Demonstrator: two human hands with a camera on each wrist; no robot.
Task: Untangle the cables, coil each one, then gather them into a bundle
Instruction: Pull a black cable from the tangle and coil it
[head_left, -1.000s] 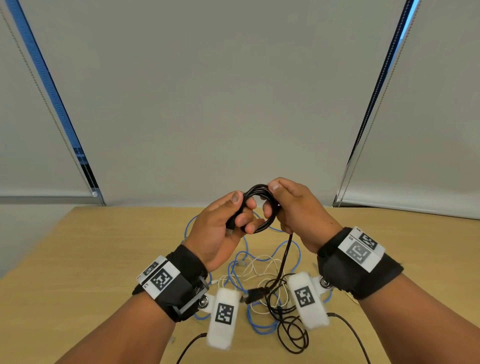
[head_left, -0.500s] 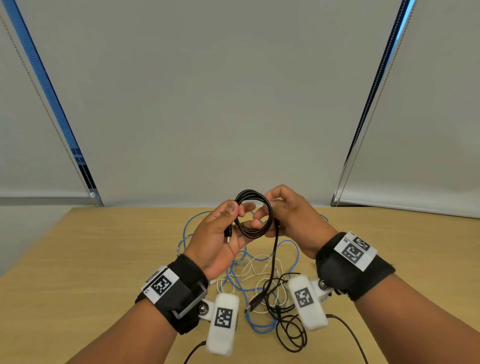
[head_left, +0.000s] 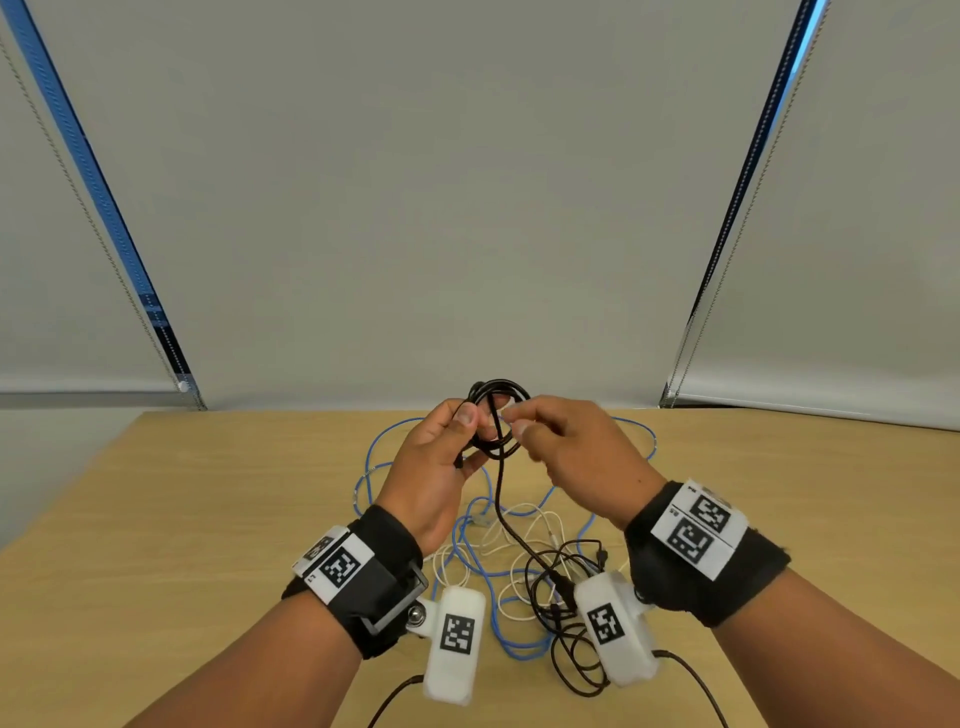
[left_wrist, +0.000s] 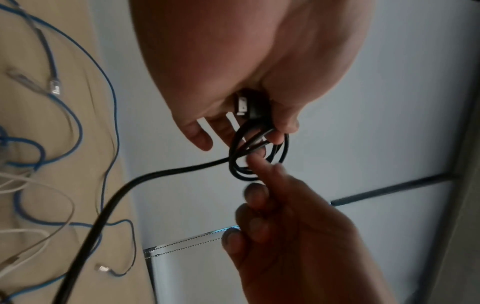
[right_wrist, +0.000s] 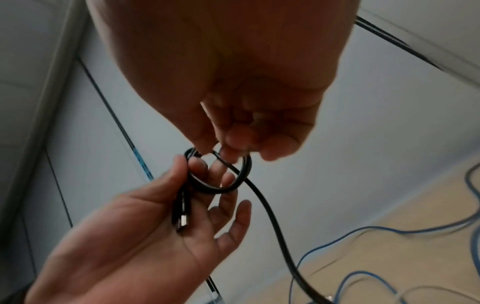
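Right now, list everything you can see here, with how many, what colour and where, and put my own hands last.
black cable coil: one, black, held up between both hands, its tail hanging to the table
loose black cable: count unclear, black, tangled on the table near the right wrist
blue cable: count unclear, blue, looped across the table under the hands
white cable: count unclear, white, tangled among the blue loops
table: one, light wood, under everything
window blinds: pale grey, behind the table
left hand: grips the coil, plug end in the palm
right hand: fingers pinching the coil's strand
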